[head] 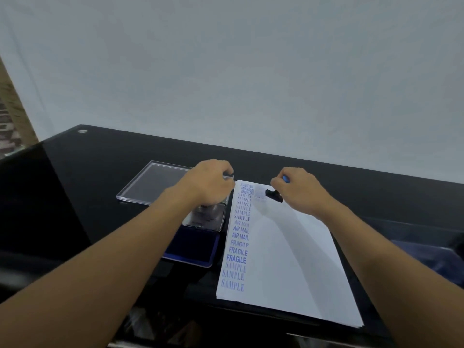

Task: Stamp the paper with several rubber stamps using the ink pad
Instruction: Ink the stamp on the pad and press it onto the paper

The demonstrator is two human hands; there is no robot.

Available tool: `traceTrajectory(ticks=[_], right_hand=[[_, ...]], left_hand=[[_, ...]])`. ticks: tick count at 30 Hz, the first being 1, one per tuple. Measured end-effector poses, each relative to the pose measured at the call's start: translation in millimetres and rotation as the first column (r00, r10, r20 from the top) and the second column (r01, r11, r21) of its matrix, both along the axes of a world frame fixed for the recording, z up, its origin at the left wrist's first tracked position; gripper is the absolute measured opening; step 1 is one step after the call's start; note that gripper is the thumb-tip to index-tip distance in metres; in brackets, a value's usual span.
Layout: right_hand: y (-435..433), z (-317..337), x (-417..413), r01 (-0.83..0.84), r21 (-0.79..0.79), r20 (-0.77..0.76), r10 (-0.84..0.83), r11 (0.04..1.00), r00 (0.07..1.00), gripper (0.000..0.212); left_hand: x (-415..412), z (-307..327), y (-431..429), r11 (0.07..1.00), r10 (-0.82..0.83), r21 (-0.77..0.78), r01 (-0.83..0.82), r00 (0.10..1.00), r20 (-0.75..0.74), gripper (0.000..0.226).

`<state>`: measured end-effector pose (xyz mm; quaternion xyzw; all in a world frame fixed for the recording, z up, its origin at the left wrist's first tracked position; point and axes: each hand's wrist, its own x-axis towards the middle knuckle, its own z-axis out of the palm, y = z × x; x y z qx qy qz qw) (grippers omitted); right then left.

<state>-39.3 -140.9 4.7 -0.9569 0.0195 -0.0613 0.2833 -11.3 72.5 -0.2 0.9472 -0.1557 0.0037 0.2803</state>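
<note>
Spanning the lower view, the glossy black tabletop carries a white paper sheet with a column of blue prints down its left edge. Left of the sheet lie a clear plastic case and, nearer, the open blue ink pad. The left hand curls over the case's far right corner, just beside the paper's top; whether it grips anything I cannot tell. The right hand pinches a rubber stamp by its blue handle, with the black base at the paper's far end, just right of the topmost prints.
</note>
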Motion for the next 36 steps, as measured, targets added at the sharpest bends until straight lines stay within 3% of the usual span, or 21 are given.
traceTrajectory(ticks=[6, 15, 27, 36], right_hand=[[6.9, -7.4, 22.3, -0.018, -0.005, -0.106, 0.018, 1.000, 0.994, 0.035], [9.3, -15.8, 40.6, -0.096, -0.155, -0.162, 0.071, 0.983, 0.984, 0.027], [20.0, -16.6, 43.0, -0.182, -0.235, -0.179, 0.141, 0.955, 0.974, 0.018], [19.6, -23.7, 47.2, -0.144, -0.238, -0.198, 0.097, 0.961, 0.975, 0.020]], left_hand=[[34.1, -16.7, -17.0, 0.984, -0.090, 0.145, 0.104, 0.991, -0.101, 0.047], [54.7, -26.3, -28.6, 0.941, -0.152, 0.262, 0.213, 0.960, -0.235, 0.068], [55.3, -27.5, -30.4, 0.903, -0.162, 0.363, 0.229, 0.965, -0.207, 0.063], [55.6, -29.0, -29.9, 0.901, -0.152, 0.374, 0.220, 0.967, -0.202, 0.063]])
